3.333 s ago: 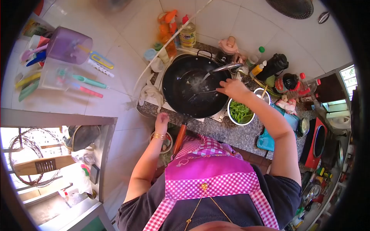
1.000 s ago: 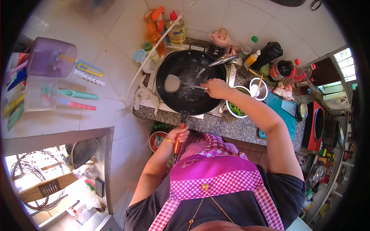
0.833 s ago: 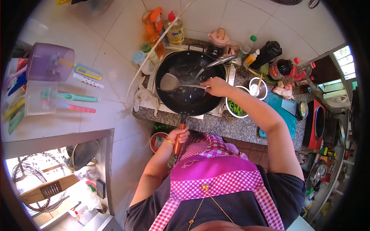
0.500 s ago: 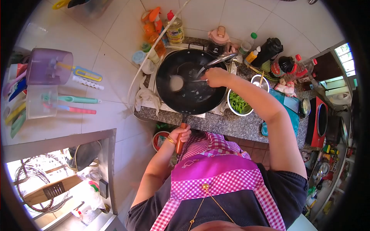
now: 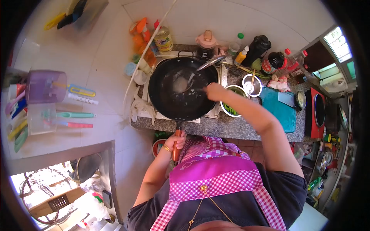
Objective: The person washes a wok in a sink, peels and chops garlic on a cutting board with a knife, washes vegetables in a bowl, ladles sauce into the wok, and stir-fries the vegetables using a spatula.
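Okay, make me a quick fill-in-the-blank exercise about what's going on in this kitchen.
1. The left hand grips the wok by its wooden ____.
2. Near the right hand, which holds a spatula, the bowl's vegetables are coloured ____.
3. In the picture, that bowl stands to the wok's ____.
4. The tall flask near the wall is coloured ____.

Missing words: handle; green; right; black.

Your only view looks forward and down from your head, past your apron [image 5: 216, 171] to the nearby wok [image 5: 183, 103] and counter [image 5: 239, 131].
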Motion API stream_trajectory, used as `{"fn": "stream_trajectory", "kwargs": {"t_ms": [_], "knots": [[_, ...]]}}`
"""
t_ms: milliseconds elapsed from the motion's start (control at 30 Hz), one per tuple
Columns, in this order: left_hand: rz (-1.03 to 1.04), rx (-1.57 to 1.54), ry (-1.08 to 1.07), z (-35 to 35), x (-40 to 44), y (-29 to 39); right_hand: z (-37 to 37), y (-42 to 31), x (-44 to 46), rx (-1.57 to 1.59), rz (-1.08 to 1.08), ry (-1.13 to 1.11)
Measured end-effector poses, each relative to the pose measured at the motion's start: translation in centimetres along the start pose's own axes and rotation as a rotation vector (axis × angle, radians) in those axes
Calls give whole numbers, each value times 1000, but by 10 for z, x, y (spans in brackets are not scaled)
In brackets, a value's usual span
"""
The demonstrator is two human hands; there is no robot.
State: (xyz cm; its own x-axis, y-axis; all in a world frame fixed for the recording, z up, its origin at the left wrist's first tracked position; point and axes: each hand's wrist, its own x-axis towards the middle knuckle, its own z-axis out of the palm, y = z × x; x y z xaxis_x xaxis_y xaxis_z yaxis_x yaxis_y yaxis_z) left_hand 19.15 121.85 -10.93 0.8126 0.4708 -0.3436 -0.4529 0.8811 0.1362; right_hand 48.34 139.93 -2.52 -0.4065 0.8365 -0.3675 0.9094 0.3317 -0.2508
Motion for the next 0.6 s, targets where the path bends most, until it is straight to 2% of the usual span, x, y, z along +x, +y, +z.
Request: {"fn": "stream_trajectory", "kwargs": {"t_ms": [67,233,367,600], "knots": [[0,40,66,11,-8,3,12,-17,-12,153,58,-26],[-5,72,124,38,-39,12,8,-20,-48,130,-37,-47],[-19,88,186,86,-59,27,-2,-23,-79,140,15,-36],[-75,199,399,150,-76,64,30,-7,-90,273,-5,-19]]}}
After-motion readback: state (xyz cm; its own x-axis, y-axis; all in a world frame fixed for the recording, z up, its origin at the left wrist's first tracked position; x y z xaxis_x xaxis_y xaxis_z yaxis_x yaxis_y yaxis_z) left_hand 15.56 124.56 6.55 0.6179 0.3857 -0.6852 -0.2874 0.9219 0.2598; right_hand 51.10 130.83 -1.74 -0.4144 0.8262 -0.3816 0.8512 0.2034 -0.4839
